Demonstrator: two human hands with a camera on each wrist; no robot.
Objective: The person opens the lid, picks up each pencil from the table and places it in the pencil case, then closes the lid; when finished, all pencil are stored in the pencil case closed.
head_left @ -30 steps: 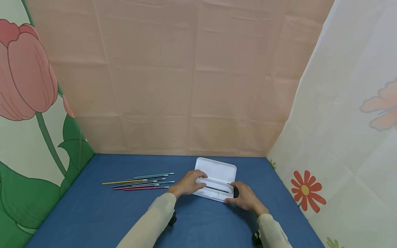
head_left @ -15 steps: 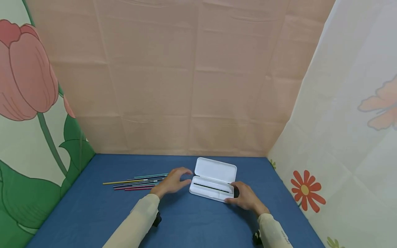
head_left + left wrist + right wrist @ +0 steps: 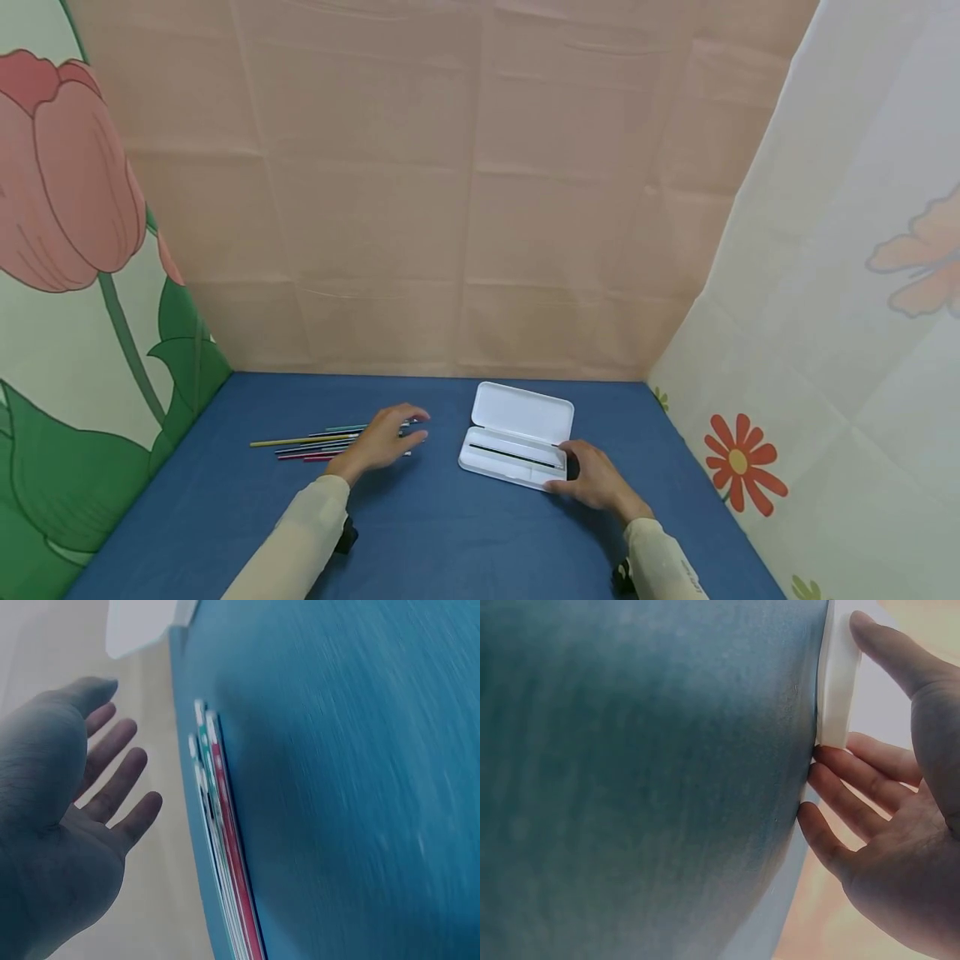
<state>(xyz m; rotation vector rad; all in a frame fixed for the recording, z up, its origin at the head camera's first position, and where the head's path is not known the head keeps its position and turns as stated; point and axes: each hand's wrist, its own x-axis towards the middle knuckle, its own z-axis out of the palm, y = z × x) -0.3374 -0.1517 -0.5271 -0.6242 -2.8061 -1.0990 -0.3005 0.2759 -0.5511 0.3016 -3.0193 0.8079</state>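
Note:
A white pencil case (image 3: 521,408) lies with its lid raised, and a single dark pencil (image 3: 510,453) rests along its tray. My right hand (image 3: 596,479) holds the case's right end, thumb at the near corner and fingers along the end; in the right wrist view the thumb touches the white case wall (image 3: 840,682). Several thin pencils (image 3: 296,441) in yellow, red, teal and dark colours lie in a loose bunch to the left. Over their right ends hovers my left hand (image 3: 385,437), fingers spread and holding nothing. It partly hides those ends in the head view.
Everything lies on a blue tabletop (image 3: 450,542). A plain tan cloth (image 3: 450,208) hangs behind it. Printed cloths with a pink tulip (image 3: 82,183) and a red flower (image 3: 742,462) flank the left and right sides.
My left hand has drawn back from the case's left end and moved left to above the pencils. My right hand and the case have stayed in place.

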